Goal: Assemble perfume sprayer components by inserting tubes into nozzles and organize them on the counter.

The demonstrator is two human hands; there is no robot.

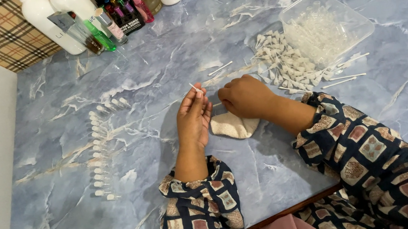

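Note:
My left hand (193, 118) is raised in the middle of the blue marbled table (158, 68), pinching a thin white stick (195, 88) at its fingertips. My right hand (245, 97) rests just to its right, fingers curled under, over a small cream cloth (233, 126); whether it holds anything is hidden. A curved row of small clear vials with white caps (98, 152) lies on the table to the left of my left hand.
A clear plastic tub of small clear parts (324, 26) stands at the back right, with a loose pile of white caps (282, 62) and several white sticks (338, 82) beside it. Bottles and small coloured vials (101, 19) line the far edge.

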